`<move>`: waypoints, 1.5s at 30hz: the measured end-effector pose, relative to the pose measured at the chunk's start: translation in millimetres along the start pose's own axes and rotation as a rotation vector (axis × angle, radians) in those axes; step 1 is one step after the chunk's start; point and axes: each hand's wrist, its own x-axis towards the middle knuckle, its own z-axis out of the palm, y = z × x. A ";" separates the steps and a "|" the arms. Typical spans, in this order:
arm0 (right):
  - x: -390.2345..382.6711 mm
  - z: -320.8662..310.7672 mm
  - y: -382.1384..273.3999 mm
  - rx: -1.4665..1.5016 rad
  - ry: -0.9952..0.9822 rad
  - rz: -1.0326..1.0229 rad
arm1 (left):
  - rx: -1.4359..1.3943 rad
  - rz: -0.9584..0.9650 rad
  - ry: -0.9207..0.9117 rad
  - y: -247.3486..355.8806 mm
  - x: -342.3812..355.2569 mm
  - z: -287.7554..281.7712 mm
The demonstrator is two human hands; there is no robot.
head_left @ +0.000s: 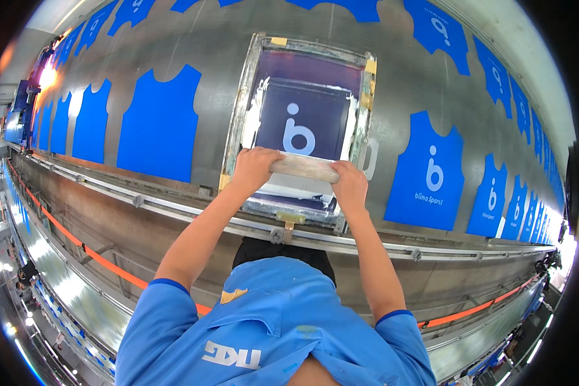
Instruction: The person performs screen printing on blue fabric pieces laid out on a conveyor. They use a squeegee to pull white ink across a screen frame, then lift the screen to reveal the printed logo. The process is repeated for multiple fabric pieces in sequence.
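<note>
A screen printing frame lies on the long grey table in front of me, its mesh dark with a pale logo stencil and white ink smeared along the inner sides. Across the mesh, just below the logo, sits a squeegee with a pale wooden handle. My left hand is wrapped round the handle's left end. At its right end my right hand grips the same handle. The squeegee's blade and whatever lies under the frame are hidden.
Plain blue shirt panels lie left of the frame; panels printed with a white logo lie to the right. More panels line the table's far side. A metal rail runs along the near edge, with an orange strip below it.
</note>
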 end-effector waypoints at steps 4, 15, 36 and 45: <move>-50.3 -3.3 -9.2 -0.008 -0.033 -0.012 | -0.002 0.004 0.038 13.5 -52.3 10.3; 0.7 -55.7 -24.9 -0.139 -0.208 -0.056 | 0.022 -0.016 -0.303 1.0 3.0 -41.4; 65.0 -3.4 70.0 0.552 0.149 0.602 | 0.026 0.049 -0.258 -46.0 216.4 -71.9; 60.4 -18.3 66.9 0.771 0.250 0.447 | -0.156 0.152 0.003 -7.4 1.5 -27.1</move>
